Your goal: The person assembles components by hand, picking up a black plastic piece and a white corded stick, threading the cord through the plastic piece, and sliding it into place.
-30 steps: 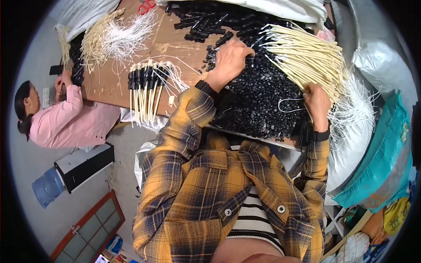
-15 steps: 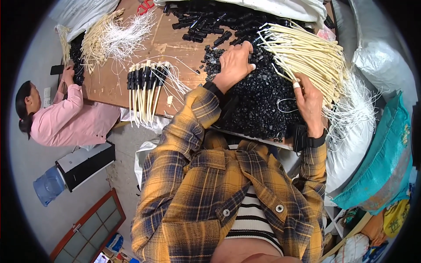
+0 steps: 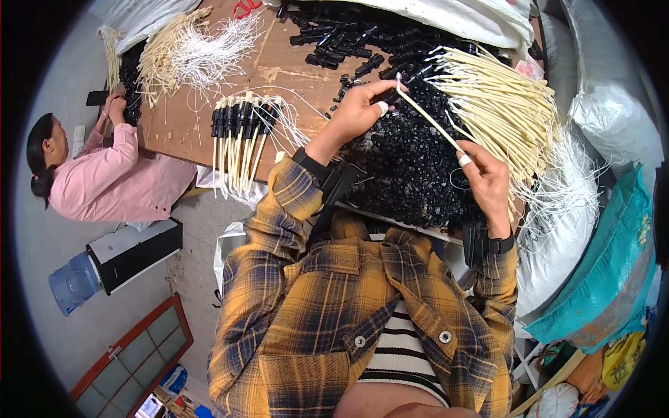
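Note:
My right hand pinches a cream sleeved wire between thumb and fingers. The wire slants up to the left, its white tip by the fingers of my left hand. That left hand is curled, thumb near forefinger, with what looks like a small dark piece between them, too small to name. Below both hands spreads a heap of small shiny black pieces. A thick bundle of cream sleeved wires lies beyond my right hand, its thin white ends trailing right. White wraps cover the tips of both thumbs.
Black cylindrical holders lie at the back of the brown table. To the left sit a row of black holders with cream wires and another wire bundle. A person in pink works at far left. Sacks stand right.
My left hand has come up out of the black heap to the wire's tip. My right hand has lifted the cream wire away from the bundle. The whole view has shifted slightly.

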Demonstrator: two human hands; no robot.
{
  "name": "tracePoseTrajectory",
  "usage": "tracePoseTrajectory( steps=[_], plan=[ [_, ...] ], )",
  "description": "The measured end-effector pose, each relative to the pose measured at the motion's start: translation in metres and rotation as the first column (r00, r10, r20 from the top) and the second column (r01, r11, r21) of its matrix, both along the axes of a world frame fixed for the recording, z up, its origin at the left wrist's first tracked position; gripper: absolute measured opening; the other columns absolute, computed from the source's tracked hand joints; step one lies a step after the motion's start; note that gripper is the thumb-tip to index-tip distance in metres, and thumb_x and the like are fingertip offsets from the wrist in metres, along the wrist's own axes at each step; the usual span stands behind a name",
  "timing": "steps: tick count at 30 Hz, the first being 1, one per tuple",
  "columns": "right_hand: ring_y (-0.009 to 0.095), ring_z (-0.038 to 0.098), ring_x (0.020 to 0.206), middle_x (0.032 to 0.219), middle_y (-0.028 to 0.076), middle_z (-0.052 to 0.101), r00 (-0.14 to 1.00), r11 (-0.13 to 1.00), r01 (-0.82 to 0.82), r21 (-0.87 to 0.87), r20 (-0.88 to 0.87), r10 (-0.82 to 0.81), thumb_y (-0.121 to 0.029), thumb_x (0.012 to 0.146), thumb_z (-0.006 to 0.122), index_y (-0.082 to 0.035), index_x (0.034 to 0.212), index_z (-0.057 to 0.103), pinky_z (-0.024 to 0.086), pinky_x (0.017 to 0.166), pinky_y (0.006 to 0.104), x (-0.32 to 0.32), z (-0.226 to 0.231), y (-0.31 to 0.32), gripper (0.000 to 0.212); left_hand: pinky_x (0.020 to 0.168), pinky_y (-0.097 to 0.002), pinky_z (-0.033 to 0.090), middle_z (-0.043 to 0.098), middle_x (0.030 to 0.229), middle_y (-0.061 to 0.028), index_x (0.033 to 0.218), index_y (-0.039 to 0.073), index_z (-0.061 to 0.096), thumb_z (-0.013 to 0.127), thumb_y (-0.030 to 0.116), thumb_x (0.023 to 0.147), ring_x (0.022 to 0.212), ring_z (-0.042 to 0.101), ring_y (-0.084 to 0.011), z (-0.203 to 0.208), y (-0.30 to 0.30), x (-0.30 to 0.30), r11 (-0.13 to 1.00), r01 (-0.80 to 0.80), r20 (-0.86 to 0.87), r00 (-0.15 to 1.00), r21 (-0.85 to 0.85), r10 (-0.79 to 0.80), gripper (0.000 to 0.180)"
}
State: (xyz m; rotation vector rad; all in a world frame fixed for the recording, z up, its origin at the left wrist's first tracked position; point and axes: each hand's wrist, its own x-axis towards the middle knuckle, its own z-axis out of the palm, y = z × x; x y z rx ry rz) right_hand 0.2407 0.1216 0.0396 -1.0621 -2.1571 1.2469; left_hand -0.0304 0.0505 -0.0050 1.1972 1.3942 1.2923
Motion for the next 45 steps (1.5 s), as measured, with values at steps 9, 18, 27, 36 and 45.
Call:
tracePoseTrajectory(
  steps=[9,18,27,36,45],
  plan=[
    [0.029,0.064,0.072,0.088,0.012,0.066,0.968,0.904,-0.192,0.381,0.225,0.110,-0.007,0.076,0.070,-0.004,0.086,0.065,0.050,0.062,0.0363,-0.040,-0.011,-0.019,0.011,0.055,-0.0290,0.052,0.065,0.089,0.0006,0.106,0.020,0.067,0.058,-0.004,0.075,0.070,0.062,-0.0150,0.021,-0.021,0.039,0.866,0.399,-0.763,0.645,0.303,-0.030,0.040],
    [0.005,0.045,0.055,0.097,0.009,0.068,0.572,0.770,-0.493,-0.404,-0.818,-0.063,-0.018,0.095,0.058,-0.008,0.074,0.060,0.035,0.049,0.0211,-0.020,-0.002,0.008,0.023,0.059,-0.0380,0.049,0.066,0.075,-0.0142,0.101,-0.001,0.063,0.056,0.005,0.078,0.067,0.064,-0.0243,-0.001,-0.059,-0.015,0.959,-0.280,-0.724,0.652,0.044,0.223,0.025],
    [0.016,0.055,0.051,0.062,0.008,0.057,0.984,0.952,-0.177,0.251,0.047,0.170,-0.011,0.079,0.072,-0.007,0.095,0.066,0.044,0.049,0.0289,-0.065,-0.014,-0.043,0.017,0.069,-0.0266,0.048,0.068,0.085,-0.0055,0.109,0.003,0.065,0.066,0.004,0.076,0.076,0.063,-0.0125,0.028,-0.045,0.026,0.978,-0.060,-0.379,0.925,-0.200,-0.021,0.033],
    [0.015,0.051,0.045,0.054,0.007,0.052,0.997,0.900,-0.056,0.433,-0.018,0.071,-0.006,0.079,0.067,-0.008,0.089,0.068,0.041,0.046,0.0285,-0.068,-0.014,-0.040,0.011,0.071,-0.0418,0.049,0.062,0.085,-0.0096,0.105,0.009,0.065,0.063,-0.002,0.072,0.085,0.061,-0.0309,0.019,-0.054,0.028,0.992,-0.057,-0.747,0.655,0.108,0.119,0.035],
    [0.018,0.055,0.050,0.060,0.009,0.056,0.996,0.946,-0.090,0.311,0.011,0.091,-0.006,0.081,0.066,-0.006,0.093,0.066,0.043,0.049,0.0295,-0.070,-0.019,-0.043,0.012,0.071,-0.0394,0.050,0.063,0.086,-0.0078,0.107,0.011,0.064,0.063,-0.002,0.073,0.086,0.062,-0.0291,0.026,-0.056,0.038,0.998,0.010,-0.755,0.654,0.059,0.038,0.037]
  ],
)
